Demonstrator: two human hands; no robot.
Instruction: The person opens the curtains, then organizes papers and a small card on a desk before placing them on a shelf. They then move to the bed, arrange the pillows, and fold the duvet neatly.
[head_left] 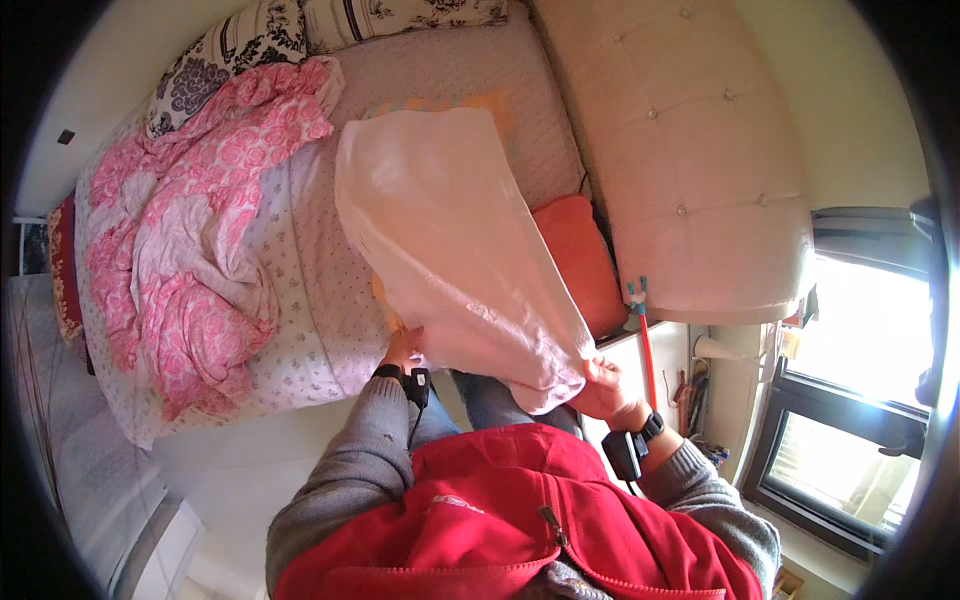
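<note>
A pale pink rectangular cloth is spread over the bed, its near end lifted toward me and creased. My right hand is closed on its near right corner, thumb on top. At the near left edge my left hand is closed on the cloth, with some of its fingers hidden. From under the cloth shows part of an orange patterned piece. An orange-red cushion lies beside the cloth's right edge.
A rumpled pink rose-print quilt covers the bed's left side. Patterned pillows lie at the far end. On the right stand a cream tufted panel, a red pole and a dark-framed window.
</note>
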